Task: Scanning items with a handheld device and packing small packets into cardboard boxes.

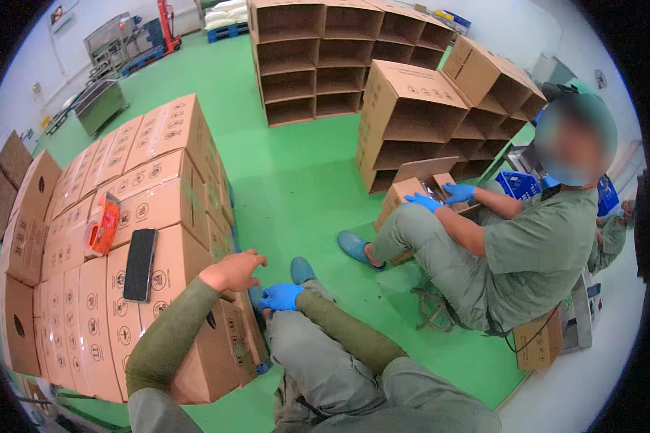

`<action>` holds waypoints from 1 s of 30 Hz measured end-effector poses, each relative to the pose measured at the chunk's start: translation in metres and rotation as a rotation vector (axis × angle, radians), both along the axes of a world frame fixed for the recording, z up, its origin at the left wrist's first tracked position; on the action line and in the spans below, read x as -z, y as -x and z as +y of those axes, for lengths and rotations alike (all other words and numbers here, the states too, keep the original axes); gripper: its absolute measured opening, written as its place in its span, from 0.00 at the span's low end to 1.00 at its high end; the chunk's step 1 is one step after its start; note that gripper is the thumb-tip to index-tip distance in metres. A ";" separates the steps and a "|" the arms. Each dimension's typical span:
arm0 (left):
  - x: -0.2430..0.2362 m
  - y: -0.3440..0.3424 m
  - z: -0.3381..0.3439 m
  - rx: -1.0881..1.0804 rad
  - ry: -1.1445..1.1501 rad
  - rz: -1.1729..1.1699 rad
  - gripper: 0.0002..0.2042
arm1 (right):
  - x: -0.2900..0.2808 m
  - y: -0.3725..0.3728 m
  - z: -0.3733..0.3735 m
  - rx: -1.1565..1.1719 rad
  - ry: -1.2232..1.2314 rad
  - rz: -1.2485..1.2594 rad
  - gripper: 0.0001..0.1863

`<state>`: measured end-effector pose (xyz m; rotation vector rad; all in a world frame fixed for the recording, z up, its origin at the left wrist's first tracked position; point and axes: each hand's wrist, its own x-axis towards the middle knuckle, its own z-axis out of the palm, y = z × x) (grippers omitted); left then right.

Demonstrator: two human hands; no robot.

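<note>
My bare left hand is over the near right edge of a stack of taped cardboard cartons, its fingers apart and nothing in them. Beside it, my right hand wears a blue glove and lies on my knee, fingers stretched out and holding nothing I can see. On top of the cartons, left of my left hand, lie a black phone and an orange and clear plastic packet or tape roll; I cannot tell which.
A seated co-worker at right has blue-gloved hands in an open carton. Open-fronted cardboard boxes are stacked behind and farther back. A metal tub and a red lift stand far left on the green floor.
</note>
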<state>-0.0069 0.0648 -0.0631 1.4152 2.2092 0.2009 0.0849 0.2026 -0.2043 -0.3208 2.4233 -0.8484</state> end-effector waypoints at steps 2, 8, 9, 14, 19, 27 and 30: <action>-0.002 0.004 -0.002 0.010 0.025 0.025 0.23 | -0.024 0.003 -0.003 0.016 0.034 -0.049 0.27; -0.008 0.002 -0.007 0.028 -0.053 -0.015 0.21 | 0.020 0.014 -0.006 0.099 0.022 -0.063 0.24; -0.006 0.004 -0.005 0.024 -0.034 0.005 0.21 | 0.030 0.011 -0.010 0.141 0.010 -0.006 0.23; 0.014 0.002 -0.017 0.053 -0.019 0.026 0.23 | 0.068 0.007 -0.028 0.234 -0.066 0.166 0.22; 0.021 0.001 -0.009 0.068 0.030 -0.008 0.23 | 0.038 -0.011 -0.012 0.172 0.021 0.316 0.21; -0.004 0.006 -0.011 0.041 -0.056 0.016 0.22 | 0.005 0.003 -0.011 0.117 0.113 0.159 0.22; -0.003 0.006 0.002 0.057 -0.033 -0.006 0.22 | 0.017 0.008 -0.001 0.090 0.092 0.078 0.23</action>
